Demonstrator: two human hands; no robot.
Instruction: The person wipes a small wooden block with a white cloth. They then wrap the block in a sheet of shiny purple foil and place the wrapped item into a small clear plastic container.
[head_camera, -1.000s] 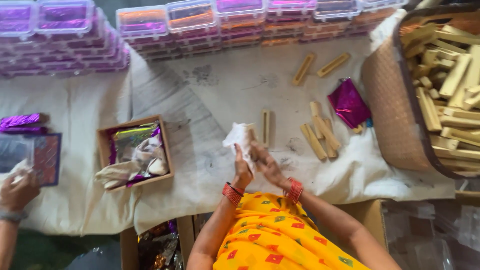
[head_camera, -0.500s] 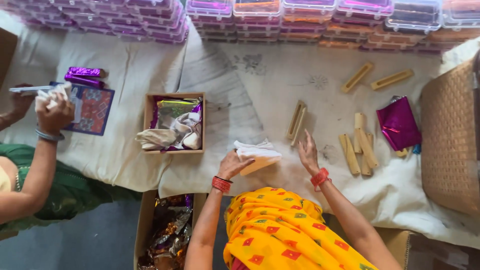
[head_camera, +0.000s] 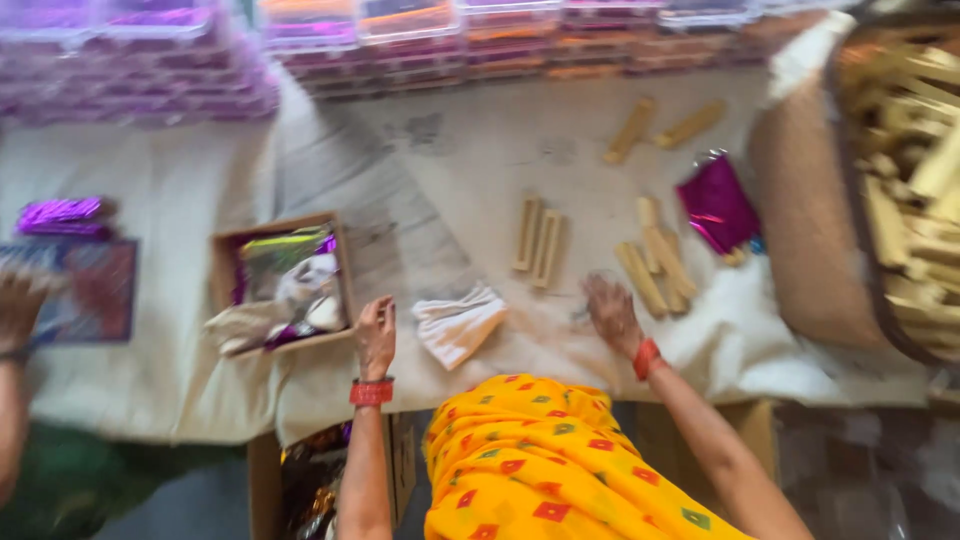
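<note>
Head view: both hands now off the white packet (head_camera: 458, 326).

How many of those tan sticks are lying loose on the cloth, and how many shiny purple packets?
Tan sticks loose on the cloth: about 8; the right-hand cluster is blurred.
Shiny purple packets: 2, one by the basket, one at far left.
Total: about 10.

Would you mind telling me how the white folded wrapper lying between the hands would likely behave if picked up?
The white folded wrapper looks thin and creased, so probably floppy and light. It lies flat on the cloth-covered table, so it is unlikely to roll, though it may unfold or slide when pushed.
</note>
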